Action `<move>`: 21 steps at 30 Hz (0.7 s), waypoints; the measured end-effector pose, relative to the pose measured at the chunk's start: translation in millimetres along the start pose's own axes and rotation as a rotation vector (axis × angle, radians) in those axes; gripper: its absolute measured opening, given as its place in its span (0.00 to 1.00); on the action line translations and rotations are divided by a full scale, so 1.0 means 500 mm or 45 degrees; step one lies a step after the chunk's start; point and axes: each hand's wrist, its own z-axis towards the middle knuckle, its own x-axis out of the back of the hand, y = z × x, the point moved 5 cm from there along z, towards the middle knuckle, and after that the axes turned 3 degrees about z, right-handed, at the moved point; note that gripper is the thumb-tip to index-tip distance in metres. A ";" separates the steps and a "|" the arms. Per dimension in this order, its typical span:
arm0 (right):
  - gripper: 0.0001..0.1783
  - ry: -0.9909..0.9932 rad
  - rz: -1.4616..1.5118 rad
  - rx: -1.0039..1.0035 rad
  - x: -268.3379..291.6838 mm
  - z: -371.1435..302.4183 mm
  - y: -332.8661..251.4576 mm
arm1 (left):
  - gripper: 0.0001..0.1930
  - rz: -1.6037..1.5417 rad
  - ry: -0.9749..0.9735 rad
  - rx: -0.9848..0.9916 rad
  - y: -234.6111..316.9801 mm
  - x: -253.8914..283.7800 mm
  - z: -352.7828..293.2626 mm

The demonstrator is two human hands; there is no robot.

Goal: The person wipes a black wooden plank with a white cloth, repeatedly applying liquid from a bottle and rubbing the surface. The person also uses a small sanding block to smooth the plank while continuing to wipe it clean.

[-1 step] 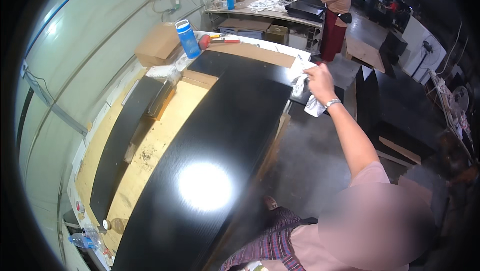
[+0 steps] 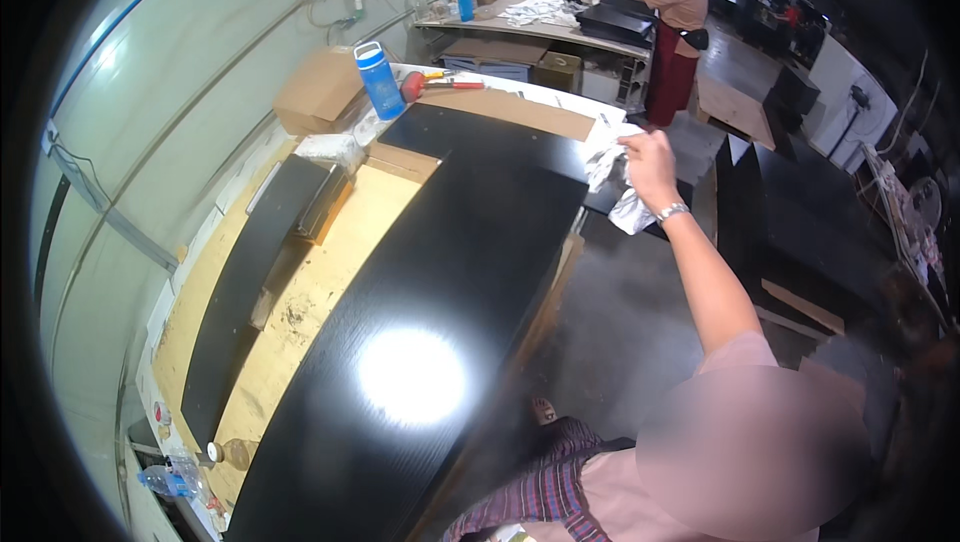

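My right hand [image 2: 652, 170], with a silvery band at its wrist, reaches forward from the lower right. Its fingers are closed on a crumpled white rag [image 2: 607, 155]. Part of the rag droops below the palm, beside the far right corner of a long glossy black board [image 2: 430, 242]. Whether the rag touches the board I cannot tell. The board lies across the workbench and reflects a bright lamp. My left hand is out of the picture.
A second, narrower black curved piece [image 2: 255, 262] lies left on the yellowish benchtop [image 2: 300, 312]. Behind stand a blue bottle [image 2: 378, 82], a red-handled tool [image 2: 420, 84] and a cardboard box [image 2: 318, 92]. Black panels [image 2: 790, 222] stand at right. A co-worker [image 2: 675, 27] works at a farther table.
My right hand has moved slightly to the right with the rag, whose folds lie differently by the fingers. The whole view has shifted a little.
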 end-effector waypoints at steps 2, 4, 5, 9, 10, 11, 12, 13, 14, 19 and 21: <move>0.12 0.122 0.207 0.082 0.034 0.035 -0.017 | 0.18 -0.231 0.023 0.176 0.087 0.026 0.036; 0.12 0.124 0.421 0.246 0.049 0.024 -0.098 | 0.18 -0.497 0.081 0.019 0.226 0.042 0.083; 0.13 0.100 0.463 0.259 0.065 0.019 -0.119 | 0.17 -0.432 0.012 -0.038 0.322 0.051 0.102; 0.13 -0.193 0.416 0.460 0.066 -0.032 -0.142 | 0.17 -0.225 -0.096 -0.916 0.641 0.070 0.123; 0.13 -0.408 0.392 0.470 0.042 -0.046 -0.141 | 0.18 -0.333 -0.105 -1.051 0.674 0.018 0.136; 0.13 -0.392 0.355 0.501 0.044 -0.045 -0.138 | 0.19 -0.280 -0.022 -1.188 0.738 0.028 0.138; 0.13 -0.242 0.340 0.451 0.059 -0.030 -0.129 | 0.18 -0.297 -0.025 -1.273 0.783 0.029 0.152; 0.13 -0.094 0.328 0.402 0.081 -0.015 -0.122 | 0.20 -0.366 -0.081 -1.296 0.818 0.028 0.167; 0.13 0.058 0.316 0.349 0.106 0.001 -0.116 | 0.22 -0.432 -0.135 -1.324 0.860 0.026 0.184; 0.20 -0.280 1.071 0.708 0.122 -0.059 -0.350 | 0.42 -0.817 0.121 -1.454 1.124 0.051 0.185; 0.24 -0.387 1.260 0.686 0.093 -0.136 -0.429 | 0.44 -1.022 -0.033 -1.405 1.154 0.006 0.210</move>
